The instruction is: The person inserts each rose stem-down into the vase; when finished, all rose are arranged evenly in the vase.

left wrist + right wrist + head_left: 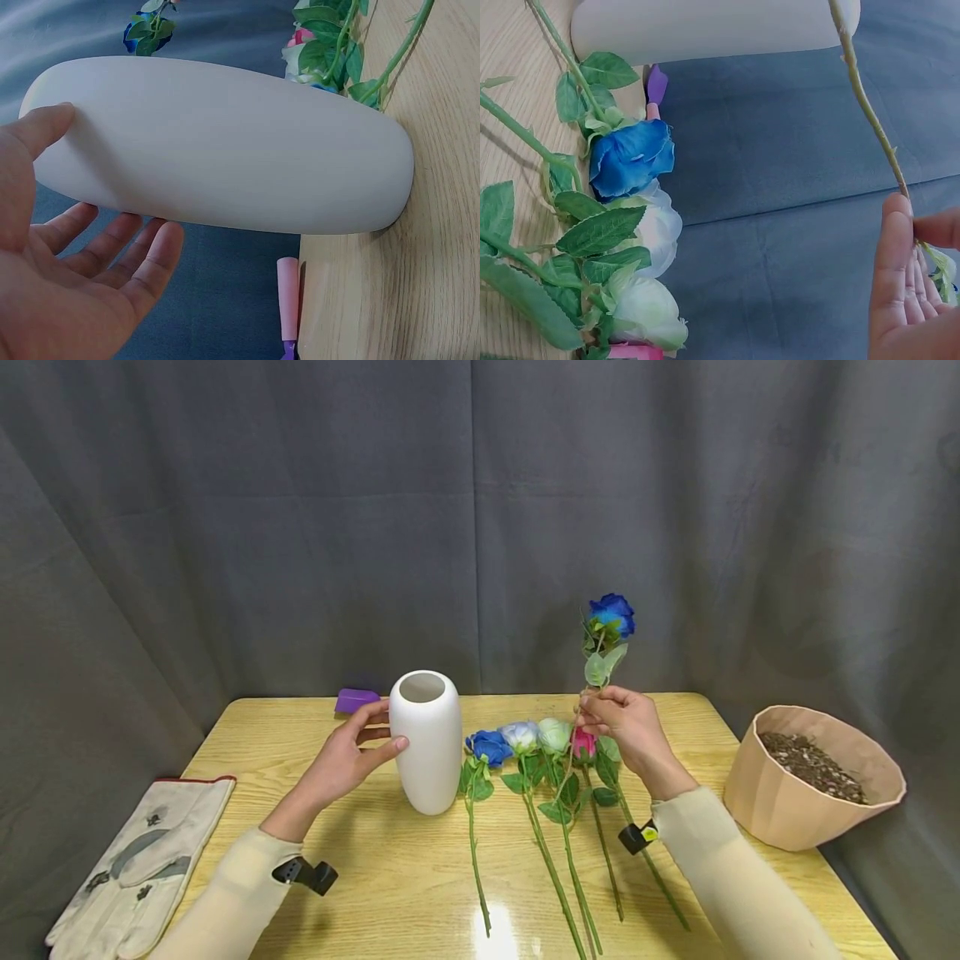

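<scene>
A tall white vase (427, 752) stands upright on the table. My left hand (352, 752) holds its upper left side, the thumb on the front and the fingers around the far side; in the left wrist view the thumb (52, 124) lies on the vase wall. My right hand (630, 727) pinches the stem of a blue rose (613, 615) between thumb and fingers, raised over the table with its bloom up. The bare lower stem (870, 105) shows in the right wrist view. Below lie another blue rose (489, 748), a pale blue-white rose (521, 737), a pale green rose (553, 736) and a pink rose (583, 743).
A peach pot (772, 785) of soil stands at the right edge. Work gloves (150, 860) lie at the left edge. Behind the left hand is a purple trowel blade (356, 700), its pink handle (288, 296) visible in the left wrist view. A grey curtain (337, 527) hangs behind the table.
</scene>
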A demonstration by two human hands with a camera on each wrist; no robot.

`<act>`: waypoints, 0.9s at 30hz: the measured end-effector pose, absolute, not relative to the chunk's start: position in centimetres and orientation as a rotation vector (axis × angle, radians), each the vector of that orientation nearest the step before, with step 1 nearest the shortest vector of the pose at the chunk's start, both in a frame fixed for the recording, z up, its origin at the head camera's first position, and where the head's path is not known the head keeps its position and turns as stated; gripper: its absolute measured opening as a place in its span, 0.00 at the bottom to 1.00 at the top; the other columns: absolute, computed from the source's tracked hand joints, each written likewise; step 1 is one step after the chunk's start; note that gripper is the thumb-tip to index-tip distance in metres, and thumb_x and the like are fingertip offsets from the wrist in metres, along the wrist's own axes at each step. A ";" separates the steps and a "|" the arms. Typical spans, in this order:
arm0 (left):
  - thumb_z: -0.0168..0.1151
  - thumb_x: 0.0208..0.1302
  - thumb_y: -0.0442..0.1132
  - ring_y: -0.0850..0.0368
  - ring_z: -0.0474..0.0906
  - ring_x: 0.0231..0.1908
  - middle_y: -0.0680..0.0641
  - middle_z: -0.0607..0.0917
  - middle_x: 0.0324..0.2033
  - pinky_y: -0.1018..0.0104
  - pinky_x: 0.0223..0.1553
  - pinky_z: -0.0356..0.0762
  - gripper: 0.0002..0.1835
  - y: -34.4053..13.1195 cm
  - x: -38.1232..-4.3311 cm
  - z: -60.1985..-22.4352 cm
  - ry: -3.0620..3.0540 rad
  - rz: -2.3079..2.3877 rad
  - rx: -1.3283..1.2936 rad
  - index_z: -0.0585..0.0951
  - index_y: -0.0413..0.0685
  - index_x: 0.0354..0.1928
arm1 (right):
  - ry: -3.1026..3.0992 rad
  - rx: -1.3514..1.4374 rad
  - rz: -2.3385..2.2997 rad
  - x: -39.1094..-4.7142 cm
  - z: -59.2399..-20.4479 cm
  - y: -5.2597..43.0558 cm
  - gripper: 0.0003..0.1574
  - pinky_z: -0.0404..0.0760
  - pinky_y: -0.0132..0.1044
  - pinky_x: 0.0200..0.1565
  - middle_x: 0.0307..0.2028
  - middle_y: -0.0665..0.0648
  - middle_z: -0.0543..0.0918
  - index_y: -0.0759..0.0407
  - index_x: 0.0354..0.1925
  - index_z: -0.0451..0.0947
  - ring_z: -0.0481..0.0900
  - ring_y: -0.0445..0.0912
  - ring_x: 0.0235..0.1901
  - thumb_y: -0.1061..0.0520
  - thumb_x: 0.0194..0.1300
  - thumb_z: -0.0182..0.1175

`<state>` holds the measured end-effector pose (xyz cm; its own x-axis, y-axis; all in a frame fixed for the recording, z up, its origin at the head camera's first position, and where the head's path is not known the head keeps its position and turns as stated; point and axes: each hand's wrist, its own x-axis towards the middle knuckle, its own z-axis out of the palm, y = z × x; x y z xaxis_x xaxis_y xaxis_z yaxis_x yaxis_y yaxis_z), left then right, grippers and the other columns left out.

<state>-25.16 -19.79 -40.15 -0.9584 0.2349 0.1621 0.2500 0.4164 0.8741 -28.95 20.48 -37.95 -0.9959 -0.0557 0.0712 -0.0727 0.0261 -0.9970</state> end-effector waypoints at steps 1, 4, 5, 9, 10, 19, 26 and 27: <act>0.66 0.66 0.52 0.40 0.74 0.65 0.41 0.73 0.67 0.45 0.60 0.79 0.38 -19.8 -25.2 -40.1 -2.631 -1.626 -0.452 0.63 0.53 0.73 | -2.238 0.140 2.181 -29.0 -37.9 20.4 0.09 0.88 0.36 0.41 0.31 0.49 0.87 0.64 0.42 0.79 0.87 0.39 0.28 0.58 0.70 0.62; 0.66 0.66 0.52 0.40 0.74 0.65 0.41 0.73 0.67 0.45 0.60 0.79 0.38 -19.8 -25.2 -40.0 -2.631 -1.624 -0.456 0.63 0.53 0.73 | -2.211 0.136 2.200 -28.9 -37.7 20.2 0.10 0.88 0.35 0.41 0.31 0.49 0.87 0.66 0.43 0.77 0.87 0.39 0.29 0.59 0.70 0.61; 0.66 0.66 0.52 0.40 0.74 0.64 0.41 0.73 0.67 0.45 0.59 0.79 0.38 -19.8 -25.2 -40.0 -2.631 -1.622 -0.457 0.63 0.53 0.73 | -2.202 0.137 2.208 -28.9 -37.6 20.1 0.10 0.88 0.35 0.41 0.31 0.49 0.87 0.67 0.44 0.77 0.87 0.39 0.29 0.59 0.70 0.60; 0.66 0.66 0.52 0.40 0.74 0.64 0.42 0.73 0.67 0.45 0.59 0.79 0.38 -19.8 -25.2 -40.0 -2.632 -1.620 -0.456 0.63 0.54 0.73 | -2.163 0.145 2.241 -29.0 -37.4 19.8 0.14 0.88 0.34 0.41 0.31 0.49 0.87 0.70 0.47 0.74 0.88 0.39 0.30 0.59 0.71 0.60; 0.66 0.66 0.52 0.40 0.74 0.64 0.41 0.73 0.67 0.45 0.59 0.79 0.38 -19.8 -25.2 -40.0 -2.633 -1.619 -0.455 0.63 0.53 0.73 | -2.154 0.146 2.245 -29.0 -37.3 19.7 0.14 0.88 0.34 0.41 0.31 0.49 0.87 0.70 0.46 0.74 0.88 0.39 0.30 0.59 0.71 0.60; 0.66 0.66 0.52 0.39 0.74 0.65 0.40 0.73 0.67 0.45 0.60 0.78 0.38 -19.8 -25.1 -40.1 -2.638 -1.623 -0.449 0.62 0.52 0.73 | -2.089 0.123 2.255 -29.2 -36.3 18.8 0.10 0.88 0.34 0.40 0.32 0.50 0.88 0.64 0.43 0.75 0.88 0.38 0.30 0.57 0.71 0.60; 0.66 0.66 0.53 0.39 0.74 0.65 0.41 0.73 0.67 0.44 0.60 0.78 0.38 -19.8 -25.1 -40.0 -2.647 -1.598 -0.450 0.62 0.53 0.74 | -1.979 0.118 2.333 -29.5 -35.2 18.1 0.13 0.88 0.32 0.40 0.31 0.51 0.88 0.66 0.48 0.74 0.88 0.39 0.29 0.58 0.71 0.61; 0.66 0.66 0.53 0.39 0.74 0.65 0.41 0.73 0.67 0.44 0.60 0.78 0.38 -19.8 -25.1 -40.0 -2.646 -1.597 -0.450 0.62 0.53 0.74 | -1.962 0.120 2.347 -29.5 -35.1 18.0 0.13 0.87 0.31 0.39 0.31 0.51 0.88 0.66 0.48 0.74 0.88 0.39 0.29 0.58 0.70 0.61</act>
